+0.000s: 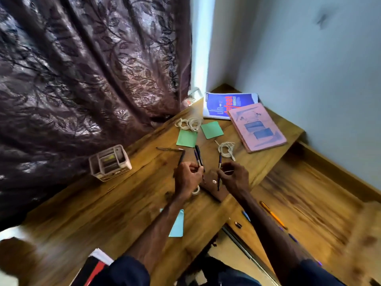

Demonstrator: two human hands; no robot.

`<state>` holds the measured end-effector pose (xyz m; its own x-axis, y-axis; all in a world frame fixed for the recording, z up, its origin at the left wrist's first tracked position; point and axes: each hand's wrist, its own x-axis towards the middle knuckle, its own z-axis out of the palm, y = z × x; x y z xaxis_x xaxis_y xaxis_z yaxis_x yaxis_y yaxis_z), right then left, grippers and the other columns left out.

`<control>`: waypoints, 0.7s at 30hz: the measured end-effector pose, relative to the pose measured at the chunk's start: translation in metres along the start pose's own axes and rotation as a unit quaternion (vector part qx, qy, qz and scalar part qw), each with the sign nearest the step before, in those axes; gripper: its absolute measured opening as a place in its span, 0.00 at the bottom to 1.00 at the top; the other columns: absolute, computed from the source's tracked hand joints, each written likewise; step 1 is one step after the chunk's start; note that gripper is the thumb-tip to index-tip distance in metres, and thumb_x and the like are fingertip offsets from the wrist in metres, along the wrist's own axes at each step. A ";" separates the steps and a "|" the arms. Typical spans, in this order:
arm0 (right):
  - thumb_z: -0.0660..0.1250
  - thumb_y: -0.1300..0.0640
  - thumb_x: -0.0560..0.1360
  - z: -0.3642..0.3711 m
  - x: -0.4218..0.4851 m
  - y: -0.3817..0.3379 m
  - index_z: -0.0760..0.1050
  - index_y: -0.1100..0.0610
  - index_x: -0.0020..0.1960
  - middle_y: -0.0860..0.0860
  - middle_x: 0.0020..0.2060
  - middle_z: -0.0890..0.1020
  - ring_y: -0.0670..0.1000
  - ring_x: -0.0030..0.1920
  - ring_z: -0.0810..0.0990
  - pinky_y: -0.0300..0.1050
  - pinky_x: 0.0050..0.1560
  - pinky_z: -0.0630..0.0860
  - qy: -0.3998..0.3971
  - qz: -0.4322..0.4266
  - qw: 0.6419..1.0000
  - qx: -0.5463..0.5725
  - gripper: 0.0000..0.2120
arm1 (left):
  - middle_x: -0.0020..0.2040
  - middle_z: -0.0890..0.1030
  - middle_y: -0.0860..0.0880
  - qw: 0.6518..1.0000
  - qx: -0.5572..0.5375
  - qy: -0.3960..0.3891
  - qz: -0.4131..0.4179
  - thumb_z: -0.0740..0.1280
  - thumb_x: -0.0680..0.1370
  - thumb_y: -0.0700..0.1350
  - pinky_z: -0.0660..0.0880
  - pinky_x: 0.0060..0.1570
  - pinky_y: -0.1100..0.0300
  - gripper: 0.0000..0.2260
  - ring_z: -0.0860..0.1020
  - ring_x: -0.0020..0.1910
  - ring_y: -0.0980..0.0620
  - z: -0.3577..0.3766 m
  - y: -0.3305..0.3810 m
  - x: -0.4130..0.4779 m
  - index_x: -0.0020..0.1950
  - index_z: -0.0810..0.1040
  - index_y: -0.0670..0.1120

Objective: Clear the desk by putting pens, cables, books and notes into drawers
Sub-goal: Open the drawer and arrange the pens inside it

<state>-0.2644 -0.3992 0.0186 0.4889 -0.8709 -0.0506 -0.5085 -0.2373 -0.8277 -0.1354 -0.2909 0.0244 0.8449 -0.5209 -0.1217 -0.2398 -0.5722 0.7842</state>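
Our left hand [188,178] grips dark pens [198,155], our right hand [235,177] pinches one pen [219,172], with white cables [226,149], green notes [187,138] and books [257,126] crowding the table [103,213] beyond.

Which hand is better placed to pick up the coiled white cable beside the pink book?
Right hand: the coiled white cable lies just beyond it. Left hand is farther and holds pens.

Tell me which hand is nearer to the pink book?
Right. The right hand is below and left of the pink book; the left hand is farther left, beyond the right hand.
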 end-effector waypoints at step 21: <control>0.73 0.61 0.69 -0.167 -0.070 0.183 0.86 0.54 0.47 0.48 0.41 0.87 0.47 0.43 0.85 0.45 0.48 0.81 0.032 0.173 0.983 -0.046 0.08 | 0.39 0.86 0.41 0.958 -0.069 -0.251 -0.122 0.78 0.73 0.43 0.83 0.43 0.47 0.07 0.84 0.35 0.46 0.211 0.061 -0.147 0.41 0.82 0.43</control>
<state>-0.5103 -0.4532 -0.0364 0.2303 -0.9311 -0.2829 -0.6998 0.0436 -0.7130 -0.3752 -0.3828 -0.0386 0.5231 -0.6410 -0.5617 0.0301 -0.6448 0.7638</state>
